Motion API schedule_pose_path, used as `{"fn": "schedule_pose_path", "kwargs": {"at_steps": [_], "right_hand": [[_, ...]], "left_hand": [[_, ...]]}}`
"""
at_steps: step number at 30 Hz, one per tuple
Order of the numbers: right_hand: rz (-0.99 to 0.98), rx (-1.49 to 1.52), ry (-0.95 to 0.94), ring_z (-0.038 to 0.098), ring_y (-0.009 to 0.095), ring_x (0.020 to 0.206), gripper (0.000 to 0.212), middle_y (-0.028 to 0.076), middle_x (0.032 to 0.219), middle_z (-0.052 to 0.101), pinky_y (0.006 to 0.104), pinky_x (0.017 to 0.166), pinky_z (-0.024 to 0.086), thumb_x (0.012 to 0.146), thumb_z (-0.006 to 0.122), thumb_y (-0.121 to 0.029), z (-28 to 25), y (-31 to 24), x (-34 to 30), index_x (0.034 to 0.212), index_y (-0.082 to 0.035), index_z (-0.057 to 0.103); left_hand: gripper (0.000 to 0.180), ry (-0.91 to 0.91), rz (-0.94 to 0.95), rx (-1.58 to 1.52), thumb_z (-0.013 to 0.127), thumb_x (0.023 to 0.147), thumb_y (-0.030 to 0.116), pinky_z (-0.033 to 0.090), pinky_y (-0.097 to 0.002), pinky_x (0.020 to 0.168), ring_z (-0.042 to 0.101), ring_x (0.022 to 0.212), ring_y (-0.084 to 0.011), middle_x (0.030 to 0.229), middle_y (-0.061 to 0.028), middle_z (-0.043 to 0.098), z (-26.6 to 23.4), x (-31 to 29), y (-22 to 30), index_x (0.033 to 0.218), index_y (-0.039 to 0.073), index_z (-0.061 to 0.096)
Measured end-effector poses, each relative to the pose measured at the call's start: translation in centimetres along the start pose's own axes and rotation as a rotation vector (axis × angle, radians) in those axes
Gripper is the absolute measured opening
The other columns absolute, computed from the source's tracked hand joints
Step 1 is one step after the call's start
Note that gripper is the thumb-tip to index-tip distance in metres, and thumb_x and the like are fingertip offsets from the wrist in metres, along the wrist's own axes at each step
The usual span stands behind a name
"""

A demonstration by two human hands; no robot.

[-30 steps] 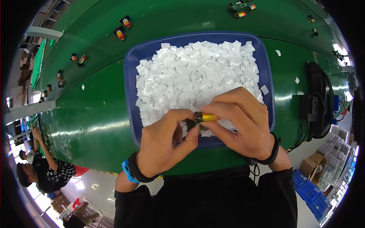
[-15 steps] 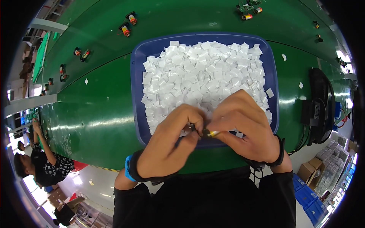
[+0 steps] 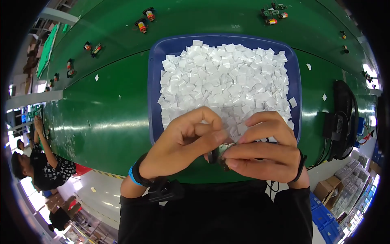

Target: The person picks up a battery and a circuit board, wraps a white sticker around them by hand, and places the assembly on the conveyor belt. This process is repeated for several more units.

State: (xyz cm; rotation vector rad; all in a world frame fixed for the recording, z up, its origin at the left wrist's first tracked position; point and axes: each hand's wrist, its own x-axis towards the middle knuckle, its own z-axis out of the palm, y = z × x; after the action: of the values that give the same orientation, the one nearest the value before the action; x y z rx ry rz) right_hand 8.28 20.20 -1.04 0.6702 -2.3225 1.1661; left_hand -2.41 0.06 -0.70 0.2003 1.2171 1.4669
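Note:
In front of my body, over the near edge of a blue tray (image 3: 154, 87), my two hands hold a small electronic assembly (image 3: 222, 152). It shows a dark round part and a shinier piece; fingers cover much of it. My left hand (image 3: 185, 142) pinches it from the left with thumb and curled fingers. From the right, my right hand (image 3: 266, 148) closes thumb and fingers on its other side. Heaped in the tray are many small white square pieces (image 3: 227, 77), which lie just beyond my fingertips.
Small assemblies with red-and-yellow cylinders (image 3: 141, 26) lie on the far belt, with green circuit boards (image 3: 271, 15) farther right. A black device with cables (image 3: 340, 122) stands right of the tray. At far left, a person (image 3: 44, 164) works at the green table (image 3: 101, 122).
My hands have come slightly nearer my body, and the assembly has turned: its yellow cylinder no longer shows, while the dark round part does. The right fingers have spread forward along it.

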Motion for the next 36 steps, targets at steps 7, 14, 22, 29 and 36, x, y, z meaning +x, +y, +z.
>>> {"fn": "schedule_pose_path", "kwargs": {"at_steps": [7,14,22,29,36], "right_hand": [[-0.074,-0.068,0.031,0.064,0.021,0.087,0.023,0.004,0.092,0.074,0.0330,0.067,0.055,0.069,0.084,-0.005,0.8,-0.1,0.0,0.089,-0.009,0.073],[0.041,-0.123,0.040,0.064,0.021,0.086,0.030,0.004,0.092,0.075,0.0290,0.065,0.054,0.067,0.086,-0.003,0.0,-0.2,0.3,0.093,-0.008,0.073],[0.068,-0.182,0.030,0.064,0.022,0.086,0.029,0.005,0.093,0.075,0.0288,0.065,0.054,0.064,0.085,-0.001,0.1,-0.6,0.7,0.090,-0.006,0.074],[0.102,-0.260,0.044,0.064,0.022,0.086,0.024,0.005,0.093,0.075,0.0287,0.067,0.054,0.064,0.084,0.001,0.3,0.0,0.6,0.084,-0.005,0.074],[0.090,-0.262,0.015,0.064,0.023,0.089,0.026,0.005,0.094,0.074,0.0293,0.066,0.052,0.064,0.085,0.002,0.4,0.1,0.5,0.087,-0.006,0.074]], "left_hand": [[0.026,0.036,0.072,0.269,0.048,0.104,0.017,0.048,-0.0203,0.072,0.064,0.081,-0.0125,0.094,-0.0110,0.069,0.5,-0.3,0.7,0.123,-0.001,0.051],[0.026,0.008,0.036,-0.015,0.055,0.100,0.006,0.053,-0.0219,0.060,0.066,0.075,-0.0140,0.094,-0.0096,0.069,0.2,-0.5,1.4,0.124,-0.003,0.056],[0.029,-0.043,0.143,0.153,0.060,0.093,-0.005,0.059,-0.0264,0.069,0.067,0.081,-0.0145,0.102,-0.0100,0.066,-0.5,-0.2,-0.3,0.122,-0.004,0.059],[0.037,0.025,0.260,0.267,0.064,0.088,-0.009,0.060,-0.0283,0.076,0.067,0.087,-0.0148,0.104,-0.0094,0.066,0.1,-0.2,-1.0,0.125,-0.004,0.058],[0.039,0.019,0.243,0.326,0.067,0.089,-0.007,0.060,-0.0300,0.081,0.067,0.099,-0.0174,0.109,-0.0116,0.067,0.0,-0.1,-0.9,0.126,-0.003,0.058]]}}
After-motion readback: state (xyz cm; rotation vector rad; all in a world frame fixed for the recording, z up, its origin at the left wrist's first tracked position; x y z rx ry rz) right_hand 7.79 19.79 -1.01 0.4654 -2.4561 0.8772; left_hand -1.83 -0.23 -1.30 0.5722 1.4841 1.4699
